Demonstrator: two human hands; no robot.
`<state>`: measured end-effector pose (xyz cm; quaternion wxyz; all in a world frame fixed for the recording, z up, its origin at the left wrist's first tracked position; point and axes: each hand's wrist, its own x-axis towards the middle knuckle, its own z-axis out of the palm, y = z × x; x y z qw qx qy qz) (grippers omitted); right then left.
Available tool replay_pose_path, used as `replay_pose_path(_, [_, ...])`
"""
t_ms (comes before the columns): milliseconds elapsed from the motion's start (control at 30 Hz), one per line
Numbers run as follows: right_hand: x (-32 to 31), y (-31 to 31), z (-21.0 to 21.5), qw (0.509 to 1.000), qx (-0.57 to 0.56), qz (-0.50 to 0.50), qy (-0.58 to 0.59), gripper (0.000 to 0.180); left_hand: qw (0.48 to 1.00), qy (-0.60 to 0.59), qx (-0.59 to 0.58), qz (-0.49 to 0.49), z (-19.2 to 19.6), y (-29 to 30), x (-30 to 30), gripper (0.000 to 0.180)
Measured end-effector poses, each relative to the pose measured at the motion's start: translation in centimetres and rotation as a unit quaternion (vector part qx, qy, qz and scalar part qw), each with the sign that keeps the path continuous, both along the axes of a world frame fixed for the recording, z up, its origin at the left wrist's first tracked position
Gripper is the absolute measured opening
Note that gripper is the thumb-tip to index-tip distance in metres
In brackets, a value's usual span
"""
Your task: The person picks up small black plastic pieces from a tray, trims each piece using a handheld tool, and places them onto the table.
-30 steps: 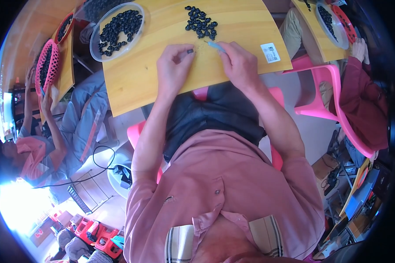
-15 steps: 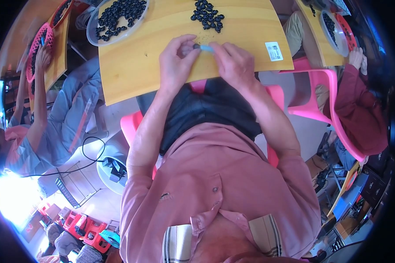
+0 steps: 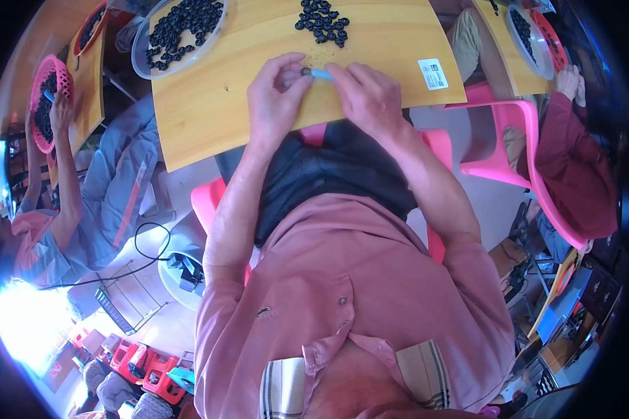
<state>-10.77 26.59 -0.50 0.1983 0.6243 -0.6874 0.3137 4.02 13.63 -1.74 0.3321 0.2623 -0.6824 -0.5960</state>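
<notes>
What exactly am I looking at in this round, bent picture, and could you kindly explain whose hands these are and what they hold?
There is no machine here: a person wears a wide fisheye camera on the head, looking down, so the picture bends near its rim and you see their own pink shirt and forearms from above. The left hand and right hand meet over a yellow wooden tabletop. Between the fingertips they hold a small light-blue piece with a small dark ring at its left end; which hand grips which part I cannot tell exactly. Farther up lies a loose pile of dark rings, and to the left a clear bowl full of the same. A co-worker sits at the left by a pink basket, and another person sits at the right edge.
</notes>
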Motion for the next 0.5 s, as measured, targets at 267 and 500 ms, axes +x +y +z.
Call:
replay_pose_path(267, [-0.1, -0.2, -0.5, 1.0, -0.008, -0.008, -0.006, 0.024, 0.998, 0.036, 0.06, -0.005, 0.7, 0.1, 0.3, 0.044])
replay_pose_path(500, [-1.2, 0.1, -0.6, 0.995, 0.034, -0.071, -0.064, 0.018, 0.994, 0.037, 0.1, -0.011, 1.6, 0.2, 0.5, 0.045])
